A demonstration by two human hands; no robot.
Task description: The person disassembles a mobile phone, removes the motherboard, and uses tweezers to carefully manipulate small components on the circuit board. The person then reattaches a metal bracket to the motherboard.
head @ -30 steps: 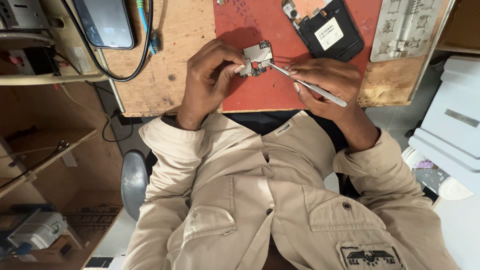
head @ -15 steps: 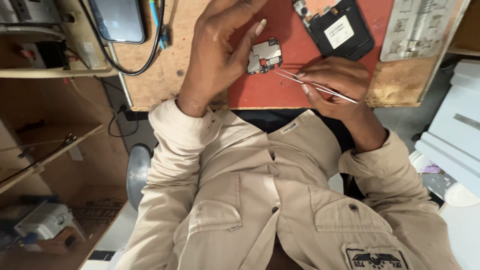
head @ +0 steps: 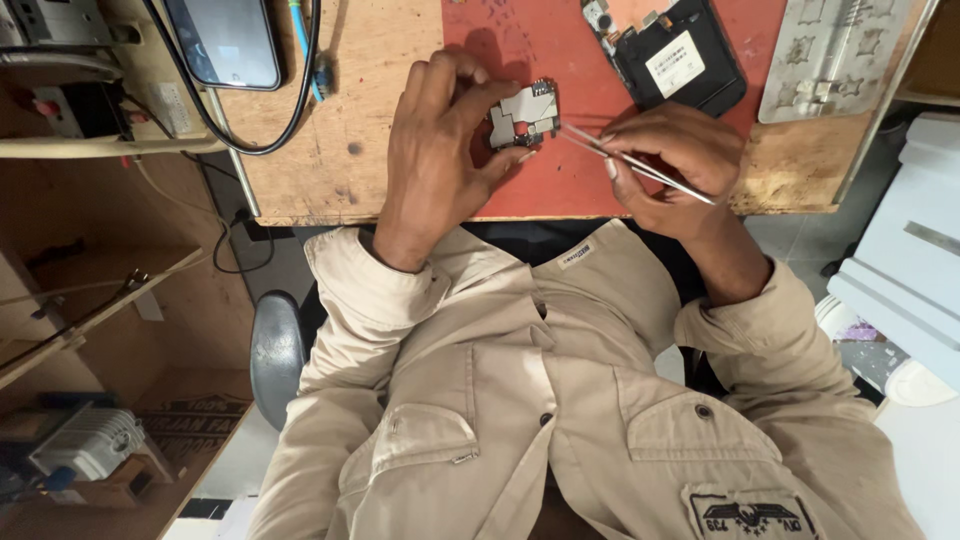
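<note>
The left hand (head: 440, 160) pinches a small grey shielded circuit board (head: 524, 114) over the red mat (head: 560, 180); the right hand's (head: 665, 160) grip closes on thin metal tweezers (head: 640, 165), tips at the board's edge, work apparently midway.

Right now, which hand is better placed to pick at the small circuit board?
The right hand: it holds the tweezers with tips at the circuit board. The left hand is occupied gripping the board.

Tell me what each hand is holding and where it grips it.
The left hand pinches a small circuit board by its edges. The right hand holds metal tweezers around mid-length, tips toward the board.
</note>
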